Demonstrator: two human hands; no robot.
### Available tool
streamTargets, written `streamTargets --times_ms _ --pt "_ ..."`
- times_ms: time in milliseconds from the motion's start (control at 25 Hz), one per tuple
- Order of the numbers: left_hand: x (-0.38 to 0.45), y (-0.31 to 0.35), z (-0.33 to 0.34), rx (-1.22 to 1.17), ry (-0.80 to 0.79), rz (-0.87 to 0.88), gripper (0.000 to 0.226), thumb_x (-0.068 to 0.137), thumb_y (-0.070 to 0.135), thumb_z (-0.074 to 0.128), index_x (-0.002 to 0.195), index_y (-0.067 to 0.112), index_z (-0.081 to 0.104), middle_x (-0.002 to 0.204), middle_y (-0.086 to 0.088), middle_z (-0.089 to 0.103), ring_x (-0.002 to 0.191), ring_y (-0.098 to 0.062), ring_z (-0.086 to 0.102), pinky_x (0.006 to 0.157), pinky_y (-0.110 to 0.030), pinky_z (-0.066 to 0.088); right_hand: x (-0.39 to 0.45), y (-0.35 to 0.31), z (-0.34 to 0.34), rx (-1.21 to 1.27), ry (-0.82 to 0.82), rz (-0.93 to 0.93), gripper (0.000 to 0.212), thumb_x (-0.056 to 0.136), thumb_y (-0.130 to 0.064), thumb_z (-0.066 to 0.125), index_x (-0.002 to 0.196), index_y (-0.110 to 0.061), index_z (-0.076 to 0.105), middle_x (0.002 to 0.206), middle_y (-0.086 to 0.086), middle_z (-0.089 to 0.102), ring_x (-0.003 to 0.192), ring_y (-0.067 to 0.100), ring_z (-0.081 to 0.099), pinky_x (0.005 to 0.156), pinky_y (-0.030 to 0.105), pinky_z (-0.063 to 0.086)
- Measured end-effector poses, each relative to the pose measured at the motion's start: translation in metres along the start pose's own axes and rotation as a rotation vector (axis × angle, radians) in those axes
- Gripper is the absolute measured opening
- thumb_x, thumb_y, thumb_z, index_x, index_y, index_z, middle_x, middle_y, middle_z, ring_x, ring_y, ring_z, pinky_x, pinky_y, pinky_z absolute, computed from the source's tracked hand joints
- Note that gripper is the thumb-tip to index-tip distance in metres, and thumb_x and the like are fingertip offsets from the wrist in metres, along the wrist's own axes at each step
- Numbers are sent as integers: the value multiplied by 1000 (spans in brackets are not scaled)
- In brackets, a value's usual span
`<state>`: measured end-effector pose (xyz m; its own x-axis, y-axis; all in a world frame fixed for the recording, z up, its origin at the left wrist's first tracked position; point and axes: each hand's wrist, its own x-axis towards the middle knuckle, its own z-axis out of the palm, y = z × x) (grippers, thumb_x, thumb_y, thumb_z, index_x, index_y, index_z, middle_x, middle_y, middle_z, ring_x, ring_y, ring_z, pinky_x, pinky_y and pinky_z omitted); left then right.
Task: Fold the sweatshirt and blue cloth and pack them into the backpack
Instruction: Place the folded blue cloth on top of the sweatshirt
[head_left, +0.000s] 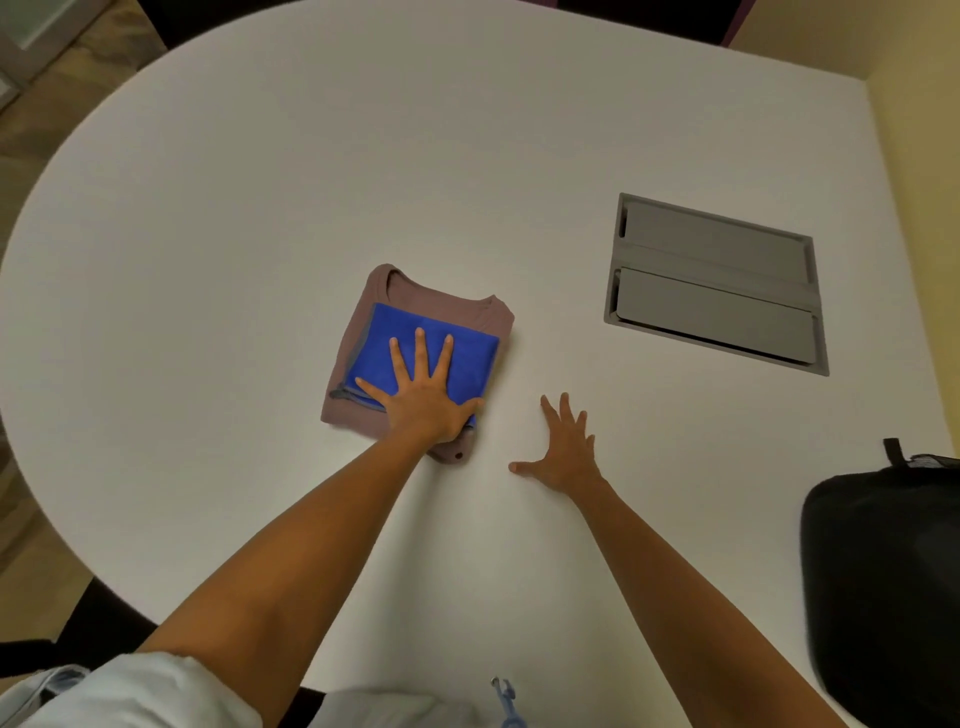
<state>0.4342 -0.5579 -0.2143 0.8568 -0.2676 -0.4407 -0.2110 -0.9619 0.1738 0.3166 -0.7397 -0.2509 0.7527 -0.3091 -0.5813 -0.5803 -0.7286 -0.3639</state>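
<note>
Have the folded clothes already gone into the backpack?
No, the blue cloth lies on the folded sweatshirt on the table under the left hand, apart from the backpack.

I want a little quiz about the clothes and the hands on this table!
1. True or false: the blue cloth lies on top of the folded sweatshirt.
2. Which hand presses on the stack? A. left hand B. right hand
3. Fill in: the backpack sits at the table's ____ edge.

Key: 1 true. 2 A. 3 right.
</note>
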Motion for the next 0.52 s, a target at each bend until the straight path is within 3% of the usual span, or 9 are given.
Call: streamTargets --times_ms 200,520 --pt "32 -53 -22 43 19 38 102 76 91 31 151 46 -22 161 7 -30 147 -33 -29 103 -83 -1 15 -18 8 -117 -61 32 132 68 -58 82 156 -33 -13 161 -1 -29 147 42 -20 114 67 3" --pt "79 -117 -62 27 -10 -49 105 72 91 36 150 49 -21 162 9 -27 148 -35 -27 105 -82 -2 16 -18 10 -98 -65 20 133 68 -59 81 154 -33 -17 159 -2 -34 146 44 -22 114 69 2"
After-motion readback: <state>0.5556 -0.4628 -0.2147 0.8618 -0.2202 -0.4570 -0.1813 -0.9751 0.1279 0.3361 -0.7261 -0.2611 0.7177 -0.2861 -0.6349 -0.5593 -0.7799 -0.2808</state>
